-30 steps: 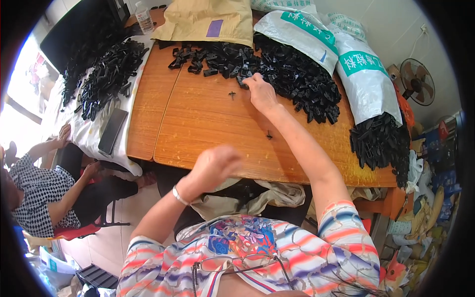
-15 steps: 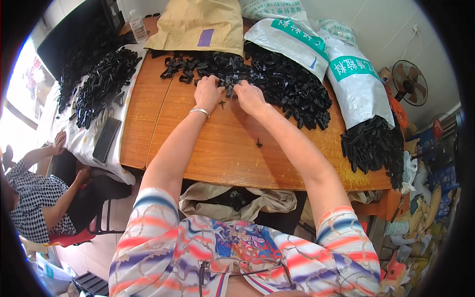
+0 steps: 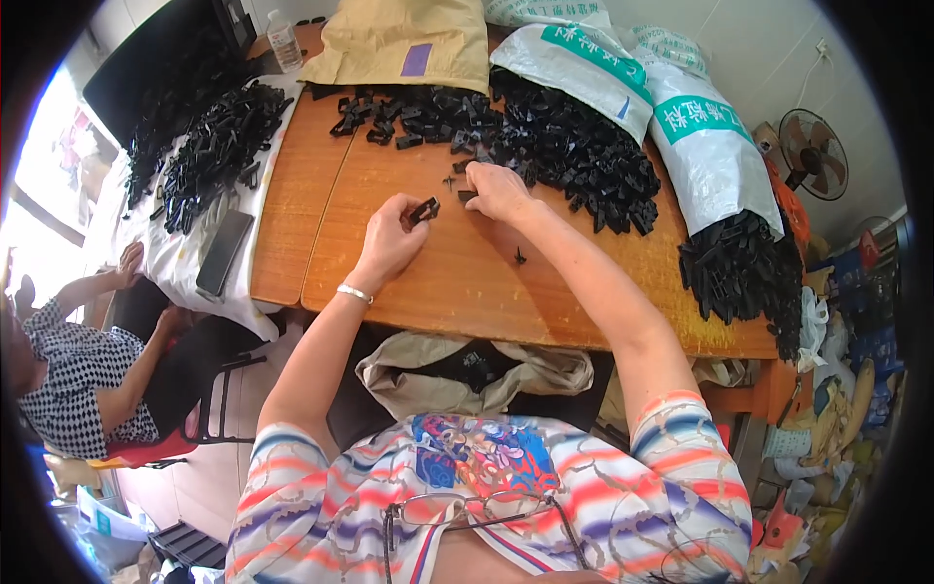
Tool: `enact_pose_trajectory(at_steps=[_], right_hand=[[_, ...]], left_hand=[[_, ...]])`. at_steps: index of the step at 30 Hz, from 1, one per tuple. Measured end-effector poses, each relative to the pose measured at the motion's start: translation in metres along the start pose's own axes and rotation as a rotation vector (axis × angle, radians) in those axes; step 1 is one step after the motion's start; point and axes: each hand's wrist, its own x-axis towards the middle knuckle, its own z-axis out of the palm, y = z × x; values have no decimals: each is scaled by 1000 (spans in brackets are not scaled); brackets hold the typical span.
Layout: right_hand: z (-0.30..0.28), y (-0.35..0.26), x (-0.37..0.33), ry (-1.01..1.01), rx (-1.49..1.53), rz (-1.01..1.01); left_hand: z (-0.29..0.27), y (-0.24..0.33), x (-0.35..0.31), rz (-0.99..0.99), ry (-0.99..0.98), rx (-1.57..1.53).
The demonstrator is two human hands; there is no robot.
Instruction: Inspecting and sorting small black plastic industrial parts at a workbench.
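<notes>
Between the fingers of my left hand (image 3: 391, 237) is a small black plastic part (image 3: 425, 209), raised over the middle of the wooden table (image 3: 409, 277). My right hand (image 3: 501, 195) is closed on another black plastic part (image 3: 468, 197), close to the near edge of the heap of black parts (image 3: 574, 156). The fingers partly cover both pieces. A tiny black pronged piece (image 3: 449, 181) sits on the wood between my hands and the heap. Nearer to me lies a second pronged piece (image 3: 520, 256).
A brown sack (image 3: 399, 44) and white sacks (image 3: 715, 161) stand at the back and right, black parts spilling out. At the left are more parts (image 3: 219, 146), a dark phone (image 3: 226, 255) and a seated person (image 3: 83, 384). An open sack (image 3: 399, 365) is below the table's front edge.
My left hand has come away from the heap toward me, with a black part in it. The right hand has drawn back slightly, also with a part. The whole view has shifted a little.
</notes>
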Motion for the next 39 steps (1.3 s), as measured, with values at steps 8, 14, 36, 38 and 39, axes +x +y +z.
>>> enact_pose_trajectory(at_steps=[8,14,36,38,39], right_hand=[[-9,-36,-49,141,614,91],[-6,-66,-74,390,400,-260],[17,-61,-87,-26,842,65],[19,-61,-88,-42,794,60],[19,-62,-91,-94,779,81]], left_hand=[[-1,-5,-28,188,63,103],[2,1,-35,6,-93,-139],[2,4,-58,-9,-249,-380],[4,4,-64,11,-230,-286],[4,2,-67,12,-232,-286]])
